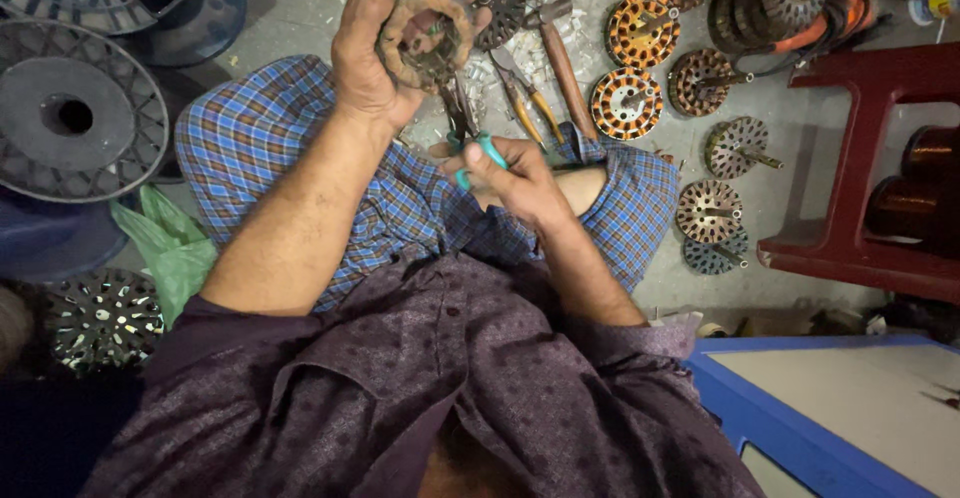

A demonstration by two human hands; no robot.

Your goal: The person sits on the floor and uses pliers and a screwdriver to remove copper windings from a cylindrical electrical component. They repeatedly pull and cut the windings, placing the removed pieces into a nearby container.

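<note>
Up at the far edge we hold a round wound stator (428, 36) clamped in our left hand (370, 48), fingers wrapped around its rim. Just nearer, our right hand (515, 183) closes on green-handled pliers (470, 138), jaws touching the stator. A hammer (558, 58) and more stators (640, 30) lie right.

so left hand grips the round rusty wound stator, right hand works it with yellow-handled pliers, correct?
Not quite. In the head view the right hand holds green-handled pliers; the yellow-handled pliers lie on the floor. The left hand does grip the round rusty wound stator.
</note>
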